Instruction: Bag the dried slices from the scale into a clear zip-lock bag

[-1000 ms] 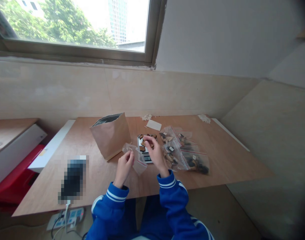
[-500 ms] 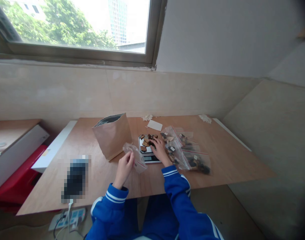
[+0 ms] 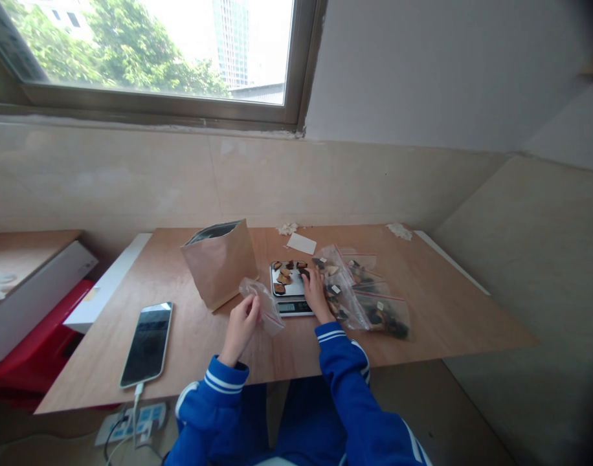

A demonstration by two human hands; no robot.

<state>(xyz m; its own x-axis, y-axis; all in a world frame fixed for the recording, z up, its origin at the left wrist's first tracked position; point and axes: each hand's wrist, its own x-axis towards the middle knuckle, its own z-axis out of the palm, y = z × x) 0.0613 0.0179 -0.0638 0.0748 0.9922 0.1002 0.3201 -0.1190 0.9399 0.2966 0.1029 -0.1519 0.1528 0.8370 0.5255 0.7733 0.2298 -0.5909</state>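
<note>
Bagging dried bits off the scale
My left hand (image 3: 241, 323) pinches the empty zip bag (image 3: 262, 303) above the tabletop (image 3: 437, 310); right hand (image 3: 316, 294) now lies fingers-down on the scale (image 3: 289, 290) pieces, no longer raised

Phone (image 3: 147, 344), brown paper bag (image 3: 219, 263)

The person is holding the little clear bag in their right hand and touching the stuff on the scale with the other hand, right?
Not quite. In the head view, the left hand holds the little clear bag, not the right. The right hand is the one reaching onto the scale and touching the brown pieces on it.
</note>
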